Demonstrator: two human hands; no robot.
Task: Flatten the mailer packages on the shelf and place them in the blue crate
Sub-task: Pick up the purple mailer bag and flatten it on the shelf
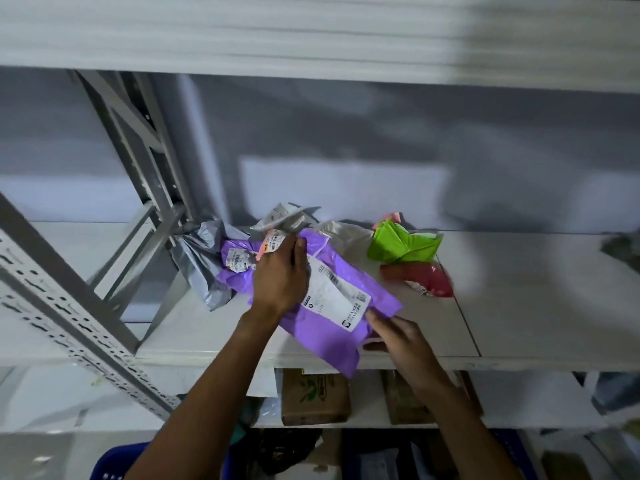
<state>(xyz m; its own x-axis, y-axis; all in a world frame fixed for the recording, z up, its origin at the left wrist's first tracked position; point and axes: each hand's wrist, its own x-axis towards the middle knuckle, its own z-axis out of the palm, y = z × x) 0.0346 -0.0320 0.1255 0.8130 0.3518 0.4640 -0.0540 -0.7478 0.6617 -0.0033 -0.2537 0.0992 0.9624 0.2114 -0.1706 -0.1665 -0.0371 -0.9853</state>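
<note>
A purple mailer (332,327) with a white label lies slanted on the white shelf (519,299), its near corner hanging over the front edge. My left hand (280,275) lies on its upper left part, fingers bent over the far edge. My right hand (398,332) touches the mailer's lower right edge with fingers extended. Behind lie a second purple mailer (235,263), a grey mailer (201,258), a white-grey crumpled mailer (282,218), a green mailer (401,245) and a red mailer (426,278). The blue crate (117,460) shows at the bottom left.
A grey slotted upright with diagonal braces (69,306) stands at the left. Cardboard boxes (315,396) sit on the lower shelf below. Another shelf board (311,46) runs overhead. The shelf's right part is bare white board.
</note>
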